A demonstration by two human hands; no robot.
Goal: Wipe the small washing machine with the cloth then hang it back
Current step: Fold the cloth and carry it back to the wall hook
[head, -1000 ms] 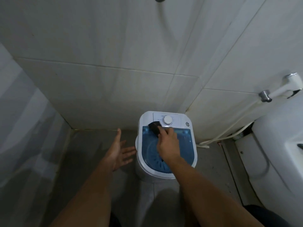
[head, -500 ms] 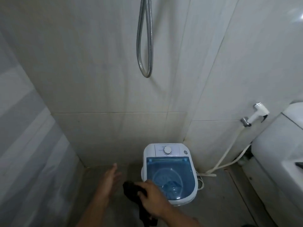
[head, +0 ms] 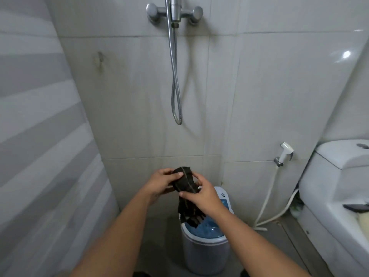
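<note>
The small white washing machine (head: 205, 250) with its blue see-through lid stands on the floor in the corner, partly hidden behind my arms. A dark cloth (head: 184, 183) is held up in front of the wall above it. My left hand (head: 159, 183) pinches the cloth's upper part. My right hand (head: 201, 193) grips it lower down, and the loose end hangs down over the blue lid.
A chrome shower mixer (head: 174, 13) with a looped hose (head: 176, 86) is on the tiled wall above. A white bidet sprayer (head: 284, 152) hangs at the right wall, its hose running to the floor. A white toilet (head: 335, 184) fills the right side. A striped curtain (head: 40, 136) is at left.
The view has tilted upward. My right hand lifted the cloth off the machine and raised it, and my left hand, open before, has come in and taken hold of it too.
</note>
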